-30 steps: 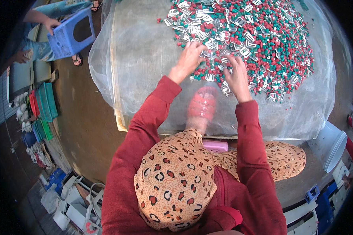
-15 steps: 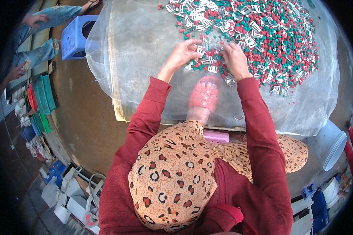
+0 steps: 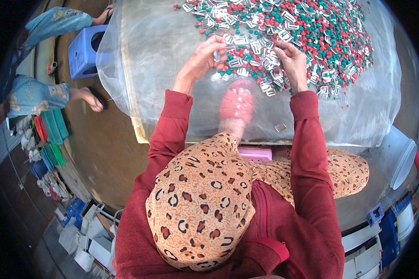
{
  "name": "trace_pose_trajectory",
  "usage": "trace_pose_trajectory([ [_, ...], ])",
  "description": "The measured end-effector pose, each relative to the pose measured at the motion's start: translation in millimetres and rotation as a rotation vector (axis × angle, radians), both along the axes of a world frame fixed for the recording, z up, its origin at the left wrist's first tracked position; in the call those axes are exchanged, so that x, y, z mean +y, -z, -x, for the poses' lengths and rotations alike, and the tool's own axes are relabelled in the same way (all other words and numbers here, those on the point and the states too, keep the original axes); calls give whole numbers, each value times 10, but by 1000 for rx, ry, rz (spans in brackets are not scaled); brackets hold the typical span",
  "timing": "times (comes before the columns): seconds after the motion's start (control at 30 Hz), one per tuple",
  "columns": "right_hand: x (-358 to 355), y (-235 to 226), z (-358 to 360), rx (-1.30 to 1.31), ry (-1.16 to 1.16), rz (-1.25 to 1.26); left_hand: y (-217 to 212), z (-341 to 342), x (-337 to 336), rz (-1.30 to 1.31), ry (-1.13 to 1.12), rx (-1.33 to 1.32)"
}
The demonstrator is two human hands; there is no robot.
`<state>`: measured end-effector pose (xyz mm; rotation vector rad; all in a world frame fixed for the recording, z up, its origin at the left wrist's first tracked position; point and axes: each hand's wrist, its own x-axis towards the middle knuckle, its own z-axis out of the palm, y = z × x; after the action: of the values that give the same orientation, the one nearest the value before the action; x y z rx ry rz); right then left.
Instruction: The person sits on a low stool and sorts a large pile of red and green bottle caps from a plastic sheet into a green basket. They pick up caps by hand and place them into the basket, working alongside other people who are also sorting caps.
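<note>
A wide heap of small red and green cones [image 3: 330, 46] mixed with silver slide buckles [image 3: 265, 60] lies on a sheet of translucent mesh [image 3: 158, 69]. My left hand [image 3: 202, 60] is at the near left edge of the heap, its fingers curled round a silver buckle [image 3: 217, 56]. My right hand [image 3: 292, 63] is over the near side of the heap, thumb and forefinger pinched together among the buckles; what they hold is too small to make out. One loose buckle [image 3: 280, 127] lies apart on the mesh, close to my right sleeve.
My foot in a pink sandal [image 3: 238, 100] shows at the mesh's near side. A blue plastic stool [image 3: 81, 53] stands to the left, where another person's legs in blue patterned trousers [image 3: 37, 95] appear. Pale buckets [image 3: 400, 160] stand at the right. Green crates [image 3: 55, 126] are at far left.
My left hand has drawn left, away from the pieces, with a buckle in it. My right hand has shifted slightly right and up. The other person's legs have moved apart, a foot now on the floor.
</note>
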<state>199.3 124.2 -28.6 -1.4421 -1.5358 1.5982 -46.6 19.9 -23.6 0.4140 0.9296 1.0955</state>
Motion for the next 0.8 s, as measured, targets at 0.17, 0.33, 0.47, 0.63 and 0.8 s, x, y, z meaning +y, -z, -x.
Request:
trace_pose_trajectory([
  [0.17,-140,-16,-155,26,-10,91,348,-456,-80,-392,303,1656],
  [0.33,-186,80,-180,-199,-105,-235,400,-409,-10,-183,246,1370],
  [0.47,-267,-18,-82,-466,-221,-844,202,104,-89,8,-140,-93],
  [0.63,-417,211,201,-642,-538,-865,-175,56,16,51,-405,90],
  [0.8,-316,235,155,-459,-298,-806,70,-100,167,-269,177,1302],
])
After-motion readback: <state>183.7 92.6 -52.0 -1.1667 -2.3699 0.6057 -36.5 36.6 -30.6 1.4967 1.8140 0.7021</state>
